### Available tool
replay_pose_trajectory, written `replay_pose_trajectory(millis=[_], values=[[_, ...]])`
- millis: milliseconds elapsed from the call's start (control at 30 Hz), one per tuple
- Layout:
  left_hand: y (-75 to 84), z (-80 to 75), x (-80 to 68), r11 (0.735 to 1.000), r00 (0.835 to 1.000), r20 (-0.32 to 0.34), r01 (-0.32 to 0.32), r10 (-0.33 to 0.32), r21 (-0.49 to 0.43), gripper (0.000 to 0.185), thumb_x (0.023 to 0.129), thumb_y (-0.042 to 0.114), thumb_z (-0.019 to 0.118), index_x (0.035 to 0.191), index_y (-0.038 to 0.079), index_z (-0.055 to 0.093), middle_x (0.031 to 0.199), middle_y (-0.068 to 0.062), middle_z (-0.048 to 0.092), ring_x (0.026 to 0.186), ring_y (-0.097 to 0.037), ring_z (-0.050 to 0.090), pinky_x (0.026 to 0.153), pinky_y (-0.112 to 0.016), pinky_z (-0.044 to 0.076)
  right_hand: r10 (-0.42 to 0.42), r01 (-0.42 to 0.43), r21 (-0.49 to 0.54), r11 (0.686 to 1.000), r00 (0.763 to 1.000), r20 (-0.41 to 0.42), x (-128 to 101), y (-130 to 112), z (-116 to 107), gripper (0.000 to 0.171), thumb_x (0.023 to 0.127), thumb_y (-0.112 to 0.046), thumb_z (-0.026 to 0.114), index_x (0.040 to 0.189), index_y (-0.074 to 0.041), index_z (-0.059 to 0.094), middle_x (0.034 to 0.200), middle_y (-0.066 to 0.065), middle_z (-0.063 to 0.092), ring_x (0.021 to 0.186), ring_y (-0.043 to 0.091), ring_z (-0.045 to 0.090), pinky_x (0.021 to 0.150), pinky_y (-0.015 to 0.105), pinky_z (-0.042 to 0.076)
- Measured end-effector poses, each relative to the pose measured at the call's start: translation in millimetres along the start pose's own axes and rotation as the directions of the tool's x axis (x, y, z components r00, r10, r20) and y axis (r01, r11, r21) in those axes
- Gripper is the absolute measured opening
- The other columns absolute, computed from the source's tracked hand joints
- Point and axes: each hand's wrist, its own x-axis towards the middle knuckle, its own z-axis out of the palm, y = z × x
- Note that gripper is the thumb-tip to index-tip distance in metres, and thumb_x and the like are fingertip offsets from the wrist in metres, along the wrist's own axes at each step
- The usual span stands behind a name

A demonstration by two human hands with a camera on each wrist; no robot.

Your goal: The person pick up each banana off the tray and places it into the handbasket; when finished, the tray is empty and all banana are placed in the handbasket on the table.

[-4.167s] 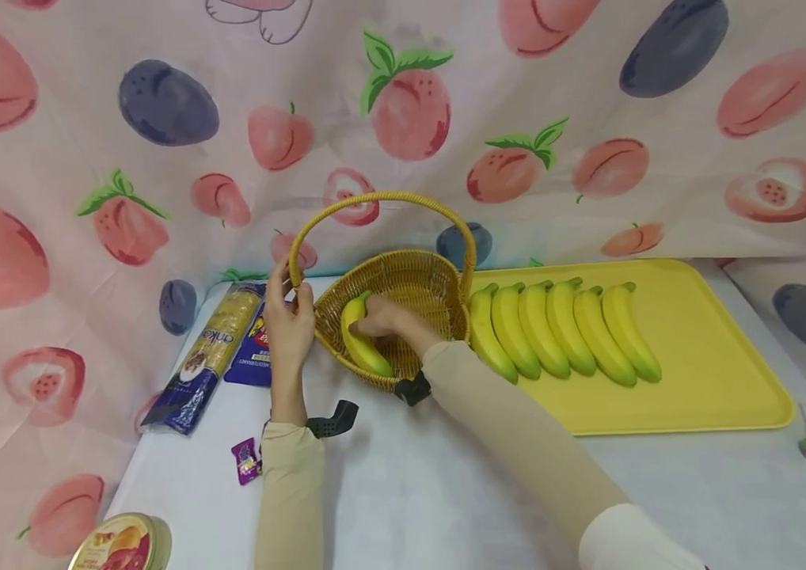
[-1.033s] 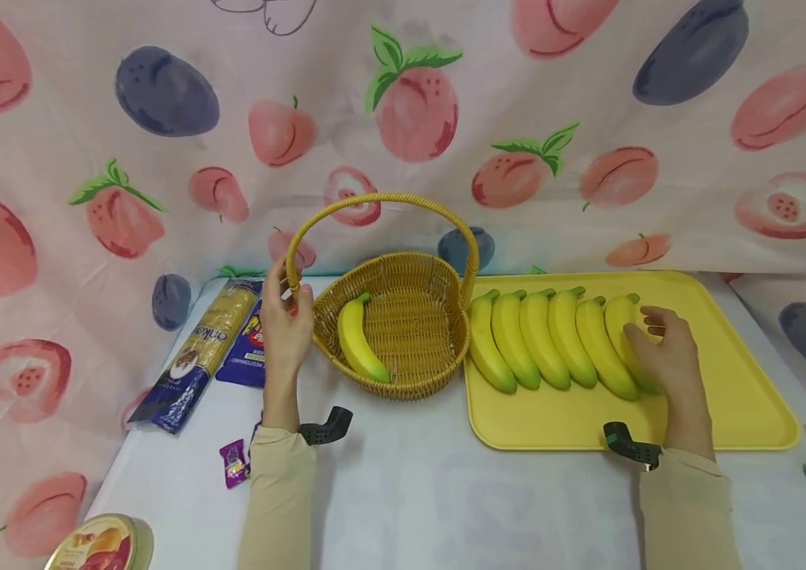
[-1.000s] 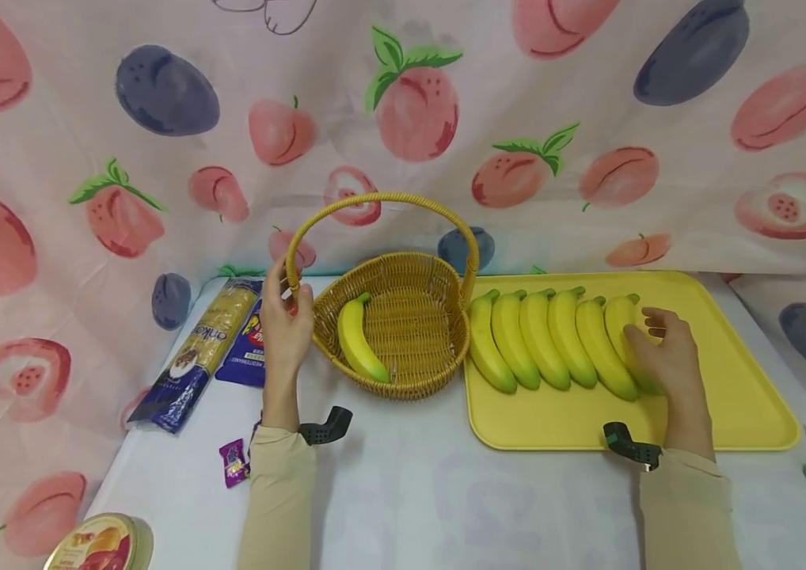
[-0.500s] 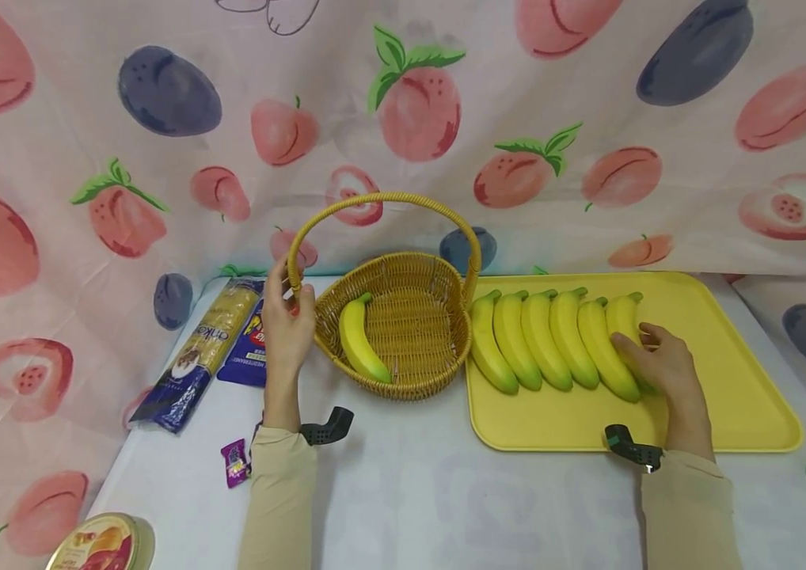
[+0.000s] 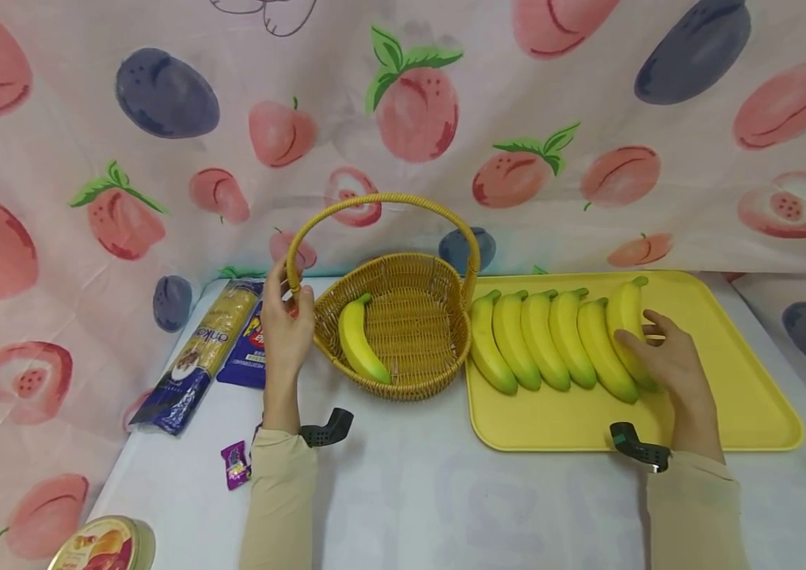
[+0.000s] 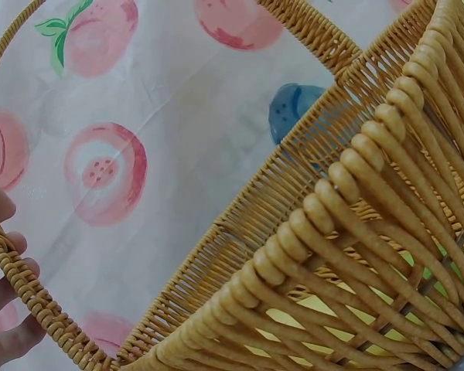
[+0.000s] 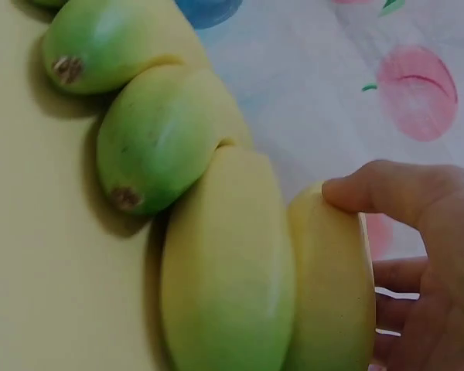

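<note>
Yellow rightmost banana (image 5: 624, 318) near tray rim (image 5: 675, 275)

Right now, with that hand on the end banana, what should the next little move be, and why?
I'd probably lift the rightmost banana gently away from the neighbouring banana: the right hand has it between thumb and fingers, the two bananas sit close together on the yellow tray, and the basket shows bare space beside its one banana.
</note>
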Motion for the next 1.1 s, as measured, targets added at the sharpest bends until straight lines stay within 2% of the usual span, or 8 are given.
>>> replay_pose_trajectory(millis=[133,333,400,667,867,1100], values=[[-0.2,-0.1,0.1,1.0,1.0,0.002,0.001,-0.001,-0.005,0.046,0.094,-0.001,0.047,0.139,0.002,0.04,0.131,-0.022,0.048,0.124,-0.036,0.047,0.1,-0.048,0.043,-0.044,0.044,-0.022,0.999,0.999,-0.004,-2,-7,-1,0.083,0.093,-0.047,0.05,0.15,0.0,0.012,0.139,0.035,0.033,0.123,0.049,0.035,0.094,0.059,0.036],[0.1,-1.0,-0.4,1.0,1.0,0.01,0.01,-0.01,-0.006,0.046,0.094,0.0,0.047,0.14,0.004,0.039,0.132,-0.021,0.048,0.125,-0.035,0.047,0.101,-0.048,0.043,-0.056,0.056,-0.028,0.998,0.998,0.007,-5,-21,0,0.078,0.094,-0.048,0.046,0.149,0.0,0.019,0.138,0.032,0.037,0.119,0.044,0.04,0.082,0.038,0.042],[0.6,-1.4,-0.6,1.0,1.0,0.011,0.012,-0.012,-0.005,0.047,0.094,0.0,0.047,0.14,0.004,0.039,0.132,-0.021,0.048,0.125,-0.035,0.047,0.101,-0.048,0.043,-0.056,0.057,-0.023,0.998,0.998,0.029,-5,-25,1,0.078,0.094,-0.049,0.045,0.149,0.001,0.019,0.138,0.032,0.036,0.119,0.044,0.04,0.081,0.035,0.041],[1.6,-2.0,-0.5,1.0,1.0,0.014,0.007,-0.007,-0.002,0.047,0.094,0.0,0.048,0.14,0.004,0.039,0.132,-0.022,0.048,0.125,-0.036,0.047,0.101,-0.048,0.043,-0.136,0.136,0.0,0.991,0.985,0.106,-11,-42,6,0.076,0.095,-0.046,0.045,0.15,0.0,0.018,0.143,0.03,0.033,0.123,0.045,0.035,0.088,0.047,0.041],[1.3,-2.0,-0.7,1.0,1.0,0.018,0.001,-0.001,-0.005,0.047,0.094,0.0,0.048,0.14,0.003,0.039,0.131,-0.022,0.048,0.125,-0.036,0.046,0.101,-0.048,0.043,-0.21,0.215,-0.023,0.976,0.967,0.144,-16,-51,11,0.072,0.096,-0.041,0.048,0.149,-0.001,0.022,0.137,0.028,0.039,0.121,0.043,0.038,0.089,0.049,0.04],[0.9,-2.5,-0.9,1.0,1.0,0.021,0.008,-0.008,-0.006,0.047,0.094,0.001,0.048,0.14,0.004,0.039,0.132,-0.021,0.048,0.125,-0.035,0.047,0.101,-0.047,0.043,-0.257,0.268,-0.042,0.962,0.949,0.183,-22,-64,18,0.07,0.095,-0.039,0.051,0.148,-0.003,0.024,0.139,0.026,0.039,0.121,0.043,0.04,0.092,0.054,0.041]])
